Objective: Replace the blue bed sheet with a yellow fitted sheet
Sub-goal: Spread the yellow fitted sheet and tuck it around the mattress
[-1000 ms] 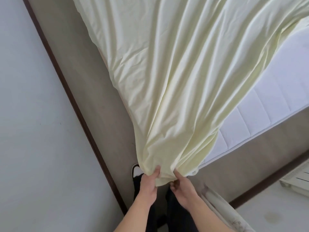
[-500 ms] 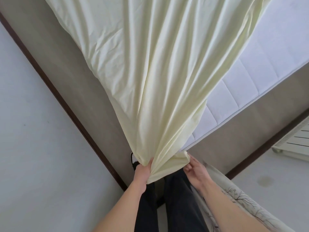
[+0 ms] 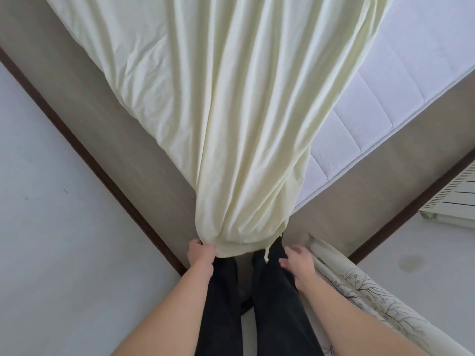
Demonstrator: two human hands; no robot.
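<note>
A beige carpeted floor (image 3: pixel 108 116) runs round the bed, edged by a dark brown skirting strip (image 3: pixel 84 155) below pale walls. At the right edge a white ribbed radiator (image 3: pixel 452 201) sits low on the wall, and a cream curtain (image 3: pixel 365 286) printed with dark branches hangs just beside the right forearm. The white mattress (image 3: pixel 380 88) shows a quilted surface of stitched panels, bare along its right side and near corner. The yellow fitted sheet (image 3: pixel 231 111), a soft, pale, creased cloth, covers the rest of the mattress and falls in long gathered folds past the corner toward the person's black trousers (image 3: pixel 272 299), hiding the corner itself. The left hand (image 3: pixel 201 253) grips the sheet's bunched lower hem at its left end. The right hand (image 3: pixel 298 263) hangs just beside the hem's right end with fingers loosely spread, holding nothing. A thin strand dangles from the hem near it.
</note>
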